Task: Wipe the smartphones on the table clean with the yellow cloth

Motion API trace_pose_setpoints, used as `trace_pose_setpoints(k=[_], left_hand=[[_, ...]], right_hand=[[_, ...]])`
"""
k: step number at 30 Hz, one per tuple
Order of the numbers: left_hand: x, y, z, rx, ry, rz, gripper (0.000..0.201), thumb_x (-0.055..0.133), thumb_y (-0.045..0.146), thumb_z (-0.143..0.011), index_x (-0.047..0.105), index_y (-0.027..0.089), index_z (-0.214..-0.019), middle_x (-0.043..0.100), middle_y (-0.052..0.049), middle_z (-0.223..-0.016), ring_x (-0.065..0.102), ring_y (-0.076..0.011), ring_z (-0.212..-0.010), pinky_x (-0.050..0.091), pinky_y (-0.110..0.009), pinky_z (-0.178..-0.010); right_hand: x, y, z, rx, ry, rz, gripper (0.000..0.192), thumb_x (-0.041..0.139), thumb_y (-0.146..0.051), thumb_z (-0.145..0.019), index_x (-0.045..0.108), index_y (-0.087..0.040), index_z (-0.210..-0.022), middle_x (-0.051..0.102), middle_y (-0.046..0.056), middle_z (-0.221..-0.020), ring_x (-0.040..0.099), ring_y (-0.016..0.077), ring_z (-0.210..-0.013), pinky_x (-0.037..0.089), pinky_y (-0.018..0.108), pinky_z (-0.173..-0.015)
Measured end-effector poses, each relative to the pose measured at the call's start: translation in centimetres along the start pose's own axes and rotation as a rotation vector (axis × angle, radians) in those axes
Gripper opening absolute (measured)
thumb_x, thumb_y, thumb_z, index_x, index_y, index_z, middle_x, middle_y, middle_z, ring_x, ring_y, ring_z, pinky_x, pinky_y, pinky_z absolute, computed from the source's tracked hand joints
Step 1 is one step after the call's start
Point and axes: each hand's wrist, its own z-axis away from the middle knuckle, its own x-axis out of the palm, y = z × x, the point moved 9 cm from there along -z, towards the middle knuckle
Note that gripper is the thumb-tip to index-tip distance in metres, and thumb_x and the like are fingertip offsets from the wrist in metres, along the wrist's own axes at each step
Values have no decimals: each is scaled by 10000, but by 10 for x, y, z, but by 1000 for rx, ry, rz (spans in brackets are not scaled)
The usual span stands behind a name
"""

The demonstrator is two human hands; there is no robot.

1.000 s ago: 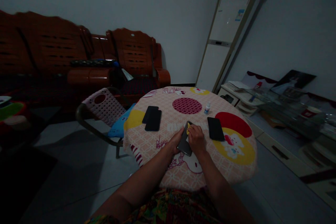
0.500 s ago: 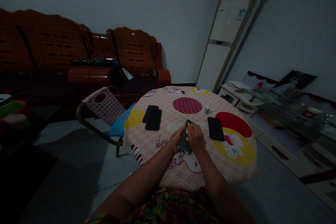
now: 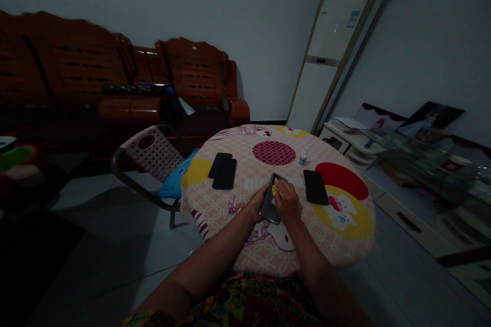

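A dark grey phone point(image 3: 269, 209) is gripped along its left edge by my left hand point(image 3: 258, 203), its camera side facing up. My right hand point(image 3: 287, 201) is closed on a small yellow cloth point(image 3: 275, 188) and presses it against the phone near the camera end. Part of the cloth is hidden under my fingers. Right of my hands lies a dark phone point(image 3: 316, 187). To the left, two more dark phones rest together, the front one point(image 3: 224, 174) overlapping the rear one point(image 3: 218, 162). A small white bottle point(image 3: 303, 157) stands upright beyond my right hand.
The round table wears a patterned tablecloth point(image 3: 245, 161). A woven chair point(image 3: 153, 150) with a blue cushion point(image 3: 176, 179) stands at its left. Behind are wooden sofas point(image 3: 197, 74) and a tall white air conditioner point(image 3: 322, 56). A low cabinet point(image 3: 406, 219) runs along the right.
My right hand and the yellow cloth have shifted very slightly on the phone. The left hand keeps its hold, and the other phones and bottle have stayed put.
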Motion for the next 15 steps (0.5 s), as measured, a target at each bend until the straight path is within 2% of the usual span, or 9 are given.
trace_pose_setpoints(k=[7, 15], left_hand=[[0, -1, -3, -2, -24, -5, 390, 459, 468, -922, 613, 118, -848, 674, -59, -681, 624, -168, -511, 495, -263, -521], [1, 1, -2, 37, -30, -19, 375, 461, 437, -925, 625, 108, -851, 670, -59, -672, 626, -164, -516, 505, -257, -531]], right_hand=[[0, 3, 1, 40, -51, 35, 213, 459, -193, -915, 669, -184, -949, 620, 96, -997, 541, 214, -961, 466, 362, -848], [-4, 15, 1, 92, -59, 124, 192, 476, -185, -910, 668, -193, -922, 593, 90, -981, 513, 216, -947, 451, 353, -841]])
